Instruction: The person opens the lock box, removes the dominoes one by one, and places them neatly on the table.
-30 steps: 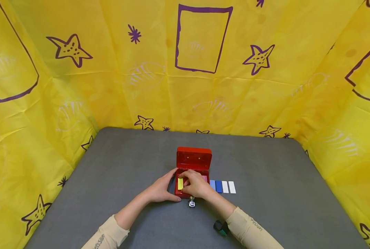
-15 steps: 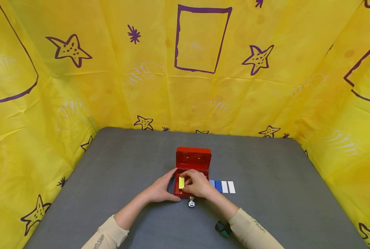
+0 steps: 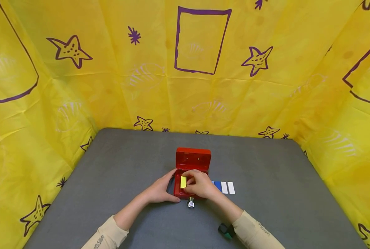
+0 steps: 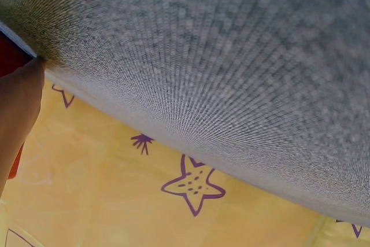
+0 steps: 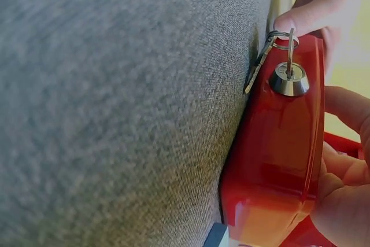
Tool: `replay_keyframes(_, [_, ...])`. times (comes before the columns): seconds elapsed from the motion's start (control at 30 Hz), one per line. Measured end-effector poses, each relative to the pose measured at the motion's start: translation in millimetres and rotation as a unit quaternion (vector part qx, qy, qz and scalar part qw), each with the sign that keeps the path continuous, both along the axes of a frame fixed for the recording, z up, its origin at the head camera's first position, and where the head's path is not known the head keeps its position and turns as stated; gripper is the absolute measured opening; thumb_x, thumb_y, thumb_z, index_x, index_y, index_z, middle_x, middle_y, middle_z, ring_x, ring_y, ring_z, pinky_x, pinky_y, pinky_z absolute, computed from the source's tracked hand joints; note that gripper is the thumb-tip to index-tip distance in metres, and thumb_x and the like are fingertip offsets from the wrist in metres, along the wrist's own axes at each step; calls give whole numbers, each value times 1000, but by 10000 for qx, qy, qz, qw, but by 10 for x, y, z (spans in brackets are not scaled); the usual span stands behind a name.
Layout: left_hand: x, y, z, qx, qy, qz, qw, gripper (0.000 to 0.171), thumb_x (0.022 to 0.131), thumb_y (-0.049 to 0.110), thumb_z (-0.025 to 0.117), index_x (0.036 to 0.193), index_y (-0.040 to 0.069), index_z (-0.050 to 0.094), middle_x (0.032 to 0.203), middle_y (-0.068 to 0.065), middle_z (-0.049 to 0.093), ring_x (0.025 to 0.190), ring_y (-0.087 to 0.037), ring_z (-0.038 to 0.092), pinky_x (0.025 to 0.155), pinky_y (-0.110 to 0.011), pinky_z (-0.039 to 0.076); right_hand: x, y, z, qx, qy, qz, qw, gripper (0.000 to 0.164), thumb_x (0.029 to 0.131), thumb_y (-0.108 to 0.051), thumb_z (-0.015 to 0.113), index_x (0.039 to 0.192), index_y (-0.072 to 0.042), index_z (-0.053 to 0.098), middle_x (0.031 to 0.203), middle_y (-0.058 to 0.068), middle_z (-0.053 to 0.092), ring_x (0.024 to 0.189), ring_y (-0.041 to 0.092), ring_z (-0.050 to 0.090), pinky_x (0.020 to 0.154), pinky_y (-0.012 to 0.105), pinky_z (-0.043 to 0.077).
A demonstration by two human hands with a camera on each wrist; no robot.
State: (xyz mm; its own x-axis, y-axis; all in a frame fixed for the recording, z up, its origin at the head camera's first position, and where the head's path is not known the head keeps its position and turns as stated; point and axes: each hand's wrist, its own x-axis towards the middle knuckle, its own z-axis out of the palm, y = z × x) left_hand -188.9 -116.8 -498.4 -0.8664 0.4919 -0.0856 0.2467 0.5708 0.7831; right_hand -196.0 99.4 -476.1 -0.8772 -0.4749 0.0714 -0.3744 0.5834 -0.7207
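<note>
A small red metal cash box (image 3: pixel 177 194) stands on the table with its lid (image 3: pixel 193 159) raised. My left hand (image 3: pixel 160 189) grips its left side, thumb at the front corner and fingers at the back. Over the box's interior, my right hand (image 3: pixel 200 185) pinches a yellow rectangular block (image 3: pixel 183 182) by its two ends, between thumb and fingers. That hand covers most of the inside. In the right wrist view, a key with a ring (image 5: pixel 291 50) sits in the front lock of the box (image 5: pixel 272 148); the yellow block is hidden there.
Right of the box lie a blue block (image 3: pixel 218 185) and two white blocks (image 3: pixel 224 187) in a row; a light blue one (image 3: pixel 213 182) is partly covered. Grey cloth covers the table (image 3: pixel 135 148). Yellow patterned curtains (image 3: pixel 160 97) enclose its back and sides.
My right hand has slid the yellow block slightly to the right, away from the box's left wall. A pink piece seen earlier is now hidden behind that hand. The left hand stays put.
</note>
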Motion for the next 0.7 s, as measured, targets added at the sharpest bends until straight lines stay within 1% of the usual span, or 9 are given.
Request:
replay_keyframes(0.17, [-1,-1,-6,27,47,-19,10000,105,71,30,87,153,10,24,151,-11,37,134,-33,38,107,-59,33,19,34,10,-93,-80,-96,9999,41,80,-11,77,118,-7,65,108,5,64,85,13,64,76,27,54])
replay_keyframes(0.3, [3,0,-8,21,11,-1,10000,105,71,30,86,153,10,24,151,-12,37,134,-34,38,106,-60,34,44,64,27,-200,-122,-210,9995,42,80,-14,78,119,-10,65,106,1,64,84,10,63,76,26,54])
replay_keyframes(0.53, [5,5,5,17,-37,23,10000,105,71,30,87,153,8,24,150,-13,37,133,-34,38,106,-59,34,65,116,57,-361,-168,-232,9989,41,81,-16,78,120,-11,66,107,0,64,83,9,64,75,26,54])
replay_keyframes(0.7, [1,5,11,3,-85,51,10000,106,71,31,86,153,9,24,151,-13,36,134,-35,37,105,-60,35,67,153,58,-442,-303,-256,9982,41,81,-18,78,120,-12,66,104,-1,64,83,9,63,75,26,53])
